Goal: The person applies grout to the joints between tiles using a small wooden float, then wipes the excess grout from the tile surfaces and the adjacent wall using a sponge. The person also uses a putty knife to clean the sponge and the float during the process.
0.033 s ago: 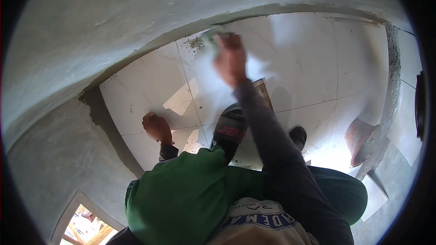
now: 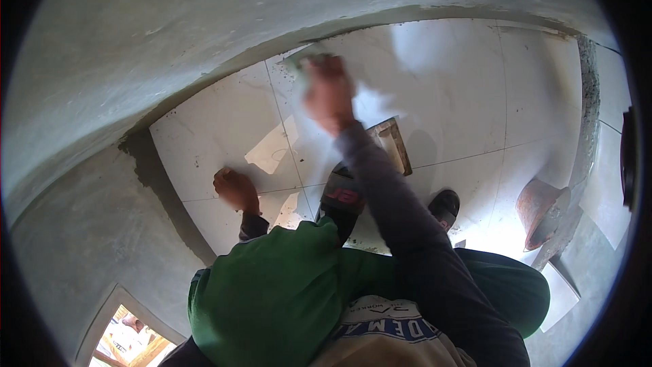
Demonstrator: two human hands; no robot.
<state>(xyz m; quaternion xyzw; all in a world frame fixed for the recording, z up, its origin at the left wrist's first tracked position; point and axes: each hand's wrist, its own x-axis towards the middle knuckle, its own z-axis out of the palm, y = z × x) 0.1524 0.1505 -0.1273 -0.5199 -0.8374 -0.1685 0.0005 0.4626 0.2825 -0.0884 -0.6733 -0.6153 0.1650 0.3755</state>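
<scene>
Right hand blurred, extended to far tile edge by wall; fingers curled over greenish sponge-like pad, pad pressed on white tile beneath fingertips. Left hand planted on tile, fingers seemingly bunched, exact state cannot be told. Wooden float noted just behind right wrist.

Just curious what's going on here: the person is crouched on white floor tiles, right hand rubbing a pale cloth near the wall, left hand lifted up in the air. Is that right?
Not quite. In the head view the left hand is not in the air: it rests flat on the white floor tiles. The rest holds: the right hand presses a pale cloth on the tiles near the wall.
</scene>
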